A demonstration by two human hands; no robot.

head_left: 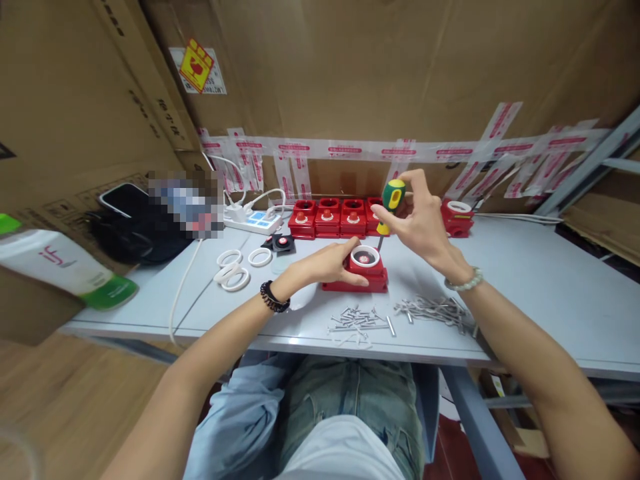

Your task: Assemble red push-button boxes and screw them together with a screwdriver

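My right hand (417, 223) grips a green and yellow screwdriver (394, 197) by its handle, thumb on one side and fingers on the other. Its shaft points down at the right rear corner of a red housing (356, 283) with a white ring (365, 257) round its top opening. Where the tip ends is hidden behind the ring. My left hand (327, 263) holds that housing from its left side, thumb along the front and fingers behind. Screws (357, 319) lie in a loose pile just in front of the housing.
Several red housings (327, 219) stand in a row at the back, another red housing (457, 219) to the right. White rings (235, 279), black parts (283, 243) and a power strip (255, 220) are on the left. Metal pieces (435, 311) lie front right. A bottle (65, 267) leans far left.
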